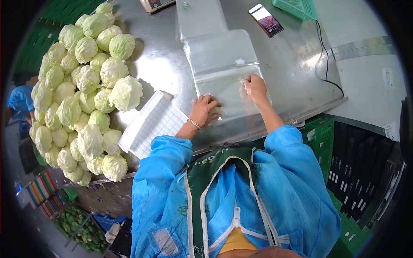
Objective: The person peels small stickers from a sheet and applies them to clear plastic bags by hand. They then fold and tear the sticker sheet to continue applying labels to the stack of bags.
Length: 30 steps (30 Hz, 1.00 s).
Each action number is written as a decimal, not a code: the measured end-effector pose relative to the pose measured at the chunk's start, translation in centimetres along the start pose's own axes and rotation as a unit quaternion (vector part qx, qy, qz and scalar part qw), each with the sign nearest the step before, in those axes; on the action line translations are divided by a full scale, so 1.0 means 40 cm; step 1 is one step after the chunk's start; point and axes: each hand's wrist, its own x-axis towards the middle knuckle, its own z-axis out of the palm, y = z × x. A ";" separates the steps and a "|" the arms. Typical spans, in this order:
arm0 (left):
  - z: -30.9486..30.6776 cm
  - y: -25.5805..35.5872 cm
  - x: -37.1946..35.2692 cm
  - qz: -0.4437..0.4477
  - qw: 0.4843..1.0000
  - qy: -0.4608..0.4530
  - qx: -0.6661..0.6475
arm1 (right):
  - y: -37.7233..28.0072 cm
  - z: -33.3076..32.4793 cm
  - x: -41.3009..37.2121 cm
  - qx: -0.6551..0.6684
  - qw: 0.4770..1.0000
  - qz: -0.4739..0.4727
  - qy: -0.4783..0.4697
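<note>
Dozens of cabbages [88,101] lie piled, unbagged, beside the clear bag [223,88] on the steel table [165,64]. The right hand [254,87] pinches the bag's edge and the left hand [205,110] curls on it, grip unclear. Bagging seems barely begun.

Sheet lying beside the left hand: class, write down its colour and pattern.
The sheet is white with a grid of small squares; the head view shows it.
</note>
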 end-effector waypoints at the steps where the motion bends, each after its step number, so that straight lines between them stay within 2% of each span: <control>1: 0.007 -0.017 0.004 0.004 1.000 -0.002 -0.012 | -0.001 -0.001 0.005 -0.049 0.999 -0.020 0.014; 2: 0.021 -0.035 0.009 0.001 1.000 0.009 -0.015 | -0.003 -0.002 0.009 -0.097 0.994 -0.041 0.028; 4: 0.019 -0.047 0.015 0.004 0.999 0.013 -0.037 | 0.044 -0.053 0.032 0.119 0.992 -0.009 -0.041; 5: 0.017 -0.055 0.025 0.007 0.999 0.017 -0.049 | 0.060 -0.075 0.048 0.224 0.972 0.006 -0.074; 6: 0.014 -0.058 0.035 -0.014 0.996 0.025 -0.079 | 0.013 -0.154 0.017 0.311 0.947 0.042 -0.068; 7: 0.004 -0.059 0.045 -0.038 0.993 0.031 -0.110 | -0.040 -0.243 -0.031 0.394 0.913 0.079 -0.064; 8: -0.008 -0.061 0.060 -0.062 0.987 0.038 -0.142 | -0.049 -0.285 -0.054 0.445 0.889 0.048 -0.094; 9: -0.029 -0.067 0.087 -0.156 0.975 0.027 -0.157 | -0.043 -0.324 -0.071 0.494 0.861 0.017 -0.121; 10: -0.072 -0.068 0.130 -0.193 0.963 0.058 -0.180 | -0.036 -0.341 -0.081 0.543 0.827 -0.015 -0.145; 11: -0.083 -0.105 0.175 -0.236 0.934 0.117 -0.240 | -0.042 -0.330 -0.089 0.511 0.845 -0.011 -0.158; 12: -0.088 -0.141 0.219 -0.226 0.880 0.242 -0.340 | -0.055 -0.302 -0.099 0.478 0.862 -0.007 -0.169; 13: -0.130 -0.127 0.255 -0.253 0.801 0.358 -0.407 | -0.063 -0.269 -0.107 0.445 0.877 -0.003 -0.180; 14: -0.140 -0.149 0.274 -0.253 0.744 0.457 -0.417 | -0.037 -0.191 -0.088 0.414 0.900 -0.039 -0.132; 15: -0.151 -0.145 0.266 -0.214 0.738 0.507 -0.391 | -0.008 -0.110 -0.055 0.383 0.917 -0.075 -0.081; 17: -0.134 -0.113 0.204 -0.235 0.814 0.472 -0.247 | 0.001 -0.036 -0.017 0.287 0.956 -0.048 -0.030; 19: -0.067 -0.051 0.097 -0.142 0.921 0.314 -0.184 | -0.008 0.000 -0.004 0.195 0.980 -0.036 0.001; 20: -0.057 -0.009 0.060 -0.074 0.967 0.227 -0.084 | -0.014 0.012 -0.002 0.151 0.988 -0.039 0.008; 21: -0.053 0.021 0.033 -0.006 0.991 0.136 0.017 | -0.020 0.021 -0.003 0.104 0.994 -0.043 0.013; 24: -0.003 0.001 -0.019 -0.029 0.998 0.050 -0.002 | -0.047 0.017 -0.026 -0.015 0.990 -0.110 0.088; 27: 0.013 -0.030 -0.002 -0.064 0.998 -0.004 0.016 | -0.042 -0.019 -0.011 -0.086 0.985 -0.092 0.115; 28: 0.003 -0.028 0.009 -0.073 0.997 -0.008 0.024 | -0.029 -0.038 0.000 0.010 0.995 -0.068 0.068; 30: -0.014 -0.023 0.034 -0.092 0.995 -0.015 0.038 | 0.008 -0.085 0.026 0.199 0.979 -0.018 -0.028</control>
